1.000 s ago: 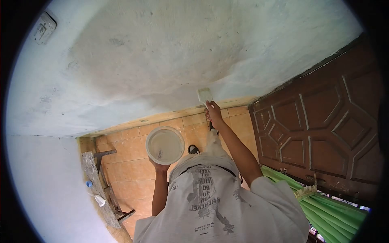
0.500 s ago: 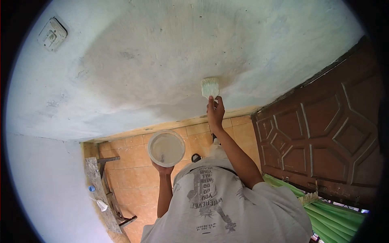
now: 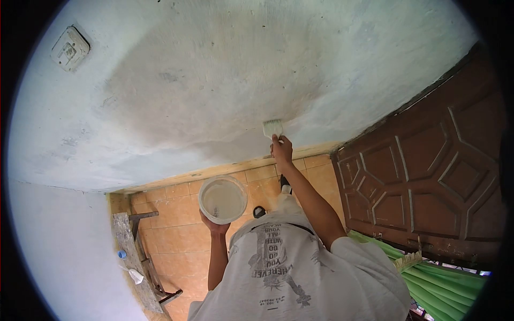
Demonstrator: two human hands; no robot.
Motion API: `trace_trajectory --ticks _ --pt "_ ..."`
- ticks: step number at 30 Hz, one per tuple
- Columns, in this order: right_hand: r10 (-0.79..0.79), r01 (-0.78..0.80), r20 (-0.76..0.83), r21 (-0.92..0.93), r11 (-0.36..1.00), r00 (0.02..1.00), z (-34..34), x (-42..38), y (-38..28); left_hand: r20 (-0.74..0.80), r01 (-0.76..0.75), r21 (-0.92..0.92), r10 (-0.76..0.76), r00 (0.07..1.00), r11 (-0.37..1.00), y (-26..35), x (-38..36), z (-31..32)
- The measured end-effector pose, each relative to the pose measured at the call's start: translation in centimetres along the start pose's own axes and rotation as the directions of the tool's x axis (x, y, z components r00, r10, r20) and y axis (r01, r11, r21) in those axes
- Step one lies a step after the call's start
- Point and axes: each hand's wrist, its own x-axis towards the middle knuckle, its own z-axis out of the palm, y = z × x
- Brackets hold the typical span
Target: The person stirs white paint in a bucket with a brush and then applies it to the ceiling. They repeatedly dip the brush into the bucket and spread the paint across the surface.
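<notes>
The brush (image 3: 272, 128) is sitting lower on the wall (image 3: 214, 80) than half a second ago, the right hand (image 3: 281, 150) having drawn it down toward the tiled floor (image 3: 176, 224). That hand is gripping the brush handle, bristles touching the plaster, so a downward stroke seems to be finishing. The left hand (image 3: 214, 224) is cupping the white bucket (image 3: 222, 199) from below. A brown door (image 3: 428, 182) is standing to the right, a wall switch (image 3: 69, 48) up left.

Right hand (image 3: 281, 151) presses brush (image 3: 272, 128) on wall (image 3: 214, 80); left hand (image 3: 214, 226) holds bucket (image 3: 223, 199).
</notes>
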Motion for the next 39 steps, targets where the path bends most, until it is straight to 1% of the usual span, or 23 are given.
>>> trace_trajectory --ticks 1,2,5,8,10,11,13,14,17,19,20,23,24,27,31,33,34,36,39 --pt "-0.049 0.049 -0.002 0.042 0.998 0.999 0.3 -0.5 -0.8 -0.018 0.000 -0.002 0.000 1.000 1.000 0.1 -0.1 -0.3" --pt "-0.160 0.160 0.001 0.004 0.987 0.987 0.4 -1.9 -2.1 -0.017 0.000 0.003 0.001 1.000 1.000 0.2 -0.1 -0.4" --pt "-0.347 0.347 -0.003 0.057 0.936 0.938 0.5 -4.5 -3.8 0.003 -0.002 0.011 0.002 1.000 1.000 0.2 -0.4 -0.2" --pt "-0.280 0.280 0.031 0.002 0.960 0.959 0.3 -2.5 -1.6 0.048 0.007 0.017 -0.008 0.999 1.000 0.1 -0.2 0.2" --pt "-0.264 0.258 -0.015 -0.177 0.950 0.964 0.0 1.2 3.5 0.064 0.013 0.021 -0.014 0.998 1.000 0.0 0.0 0.6" --pt "-0.261 0.242 -0.039 -0.263 0.934 0.965 0.1 1.5 3.5 0.054 0.003 0.020 -0.004 0.999 1.000 -0.1 0.2 0.5" --pt "-0.033 0.029 -0.018 -0.182 0.983 0.999 -0.6 1.1 4.0 0.029 -0.018 0.015 0.017 0.999 1.000 -0.1 0.3 0.3" --pt "0.080 -0.079 0.001 -0.145 0.986 0.997 -0.7 0.6 4.0 0.044 -0.017 0.021 0.016 0.999 1.000 -0.1 0.2 0.6" --pt "0.183 -0.183 0.005 0.033 0.983 0.983 -0.3 0.0 4.1 0.066 -0.021 0.041 0.018 0.998 0.999 -0.3 -0.2 1.5" --pt "0.088 -0.090 0.021 0.085 0.992 0.996 0.1 -0.7 1.2 0.052 -0.039 0.062 0.035 0.998 0.997 -0.3 -0.5 1.8" --pt "0.043 -0.046 0.026 0.109 0.993 0.999 0.3 -1.2 -0.5 0.055 -0.024 0.055 0.021 0.998 0.998 -0.3 -0.6 1.7" --pt "-0.031 0.032 -0.010 0.070 0.997 0.999 0.7 -1.2 -4.7 0.057 0.013 0.040 -0.015 0.998 0.999 -0.3 -0.7 1.2" --pt "-0.006 0.007 -0.019 0.075 0.997 1.000 0.8 -1.0 -5.1 0.054 0.016 0.043 -0.018 0.998 0.999 -0.4 -0.7 1.2" --pt "-0.061 0.061 0.015 0.035 0.998 0.998 0.2 -1.5 -5.4 0.081 0.025 0.056 -0.030 0.996 0.998 -0.4 -0.8 1.3" --pt "-0.036 0.035 0.013 0.076 0.996 0.999 -0.1 -1.8 -4.7 0.106 0.074 0.036 -0.077 0.991 0.997 -0.5 -0.3 0.3" --pt "-0.026 0.025 0.011 0.107 0.994 1.000 -0.1 -2.3 -3.7 0.059 0.055 0.029 -0.057 0.997 0.998 -0.7 -0.2 0.5" --pt "0.008 -0.008 0.002 0.085 0.996 1.000 -0.3 -2.5 -3.3 0.038 0.044 0.027 -0.045 0.998 0.999 -0.8 0.0 0.7" --pt "0.075 -0.075 -0.013 0.039 0.996 0.997 -0.3 -3.3 -3.7 0.043 0.038 0.022 -0.039 0.998 0.999 -1.2 -0.4 1.7" --pt "-0.037 0.037 0.016 0.040 0.999 0.999 0.3 -1.9 -5.9 0.025 0.036 0.019 -0.036 0.999 0.999 -1.5 -1.1 1.3"
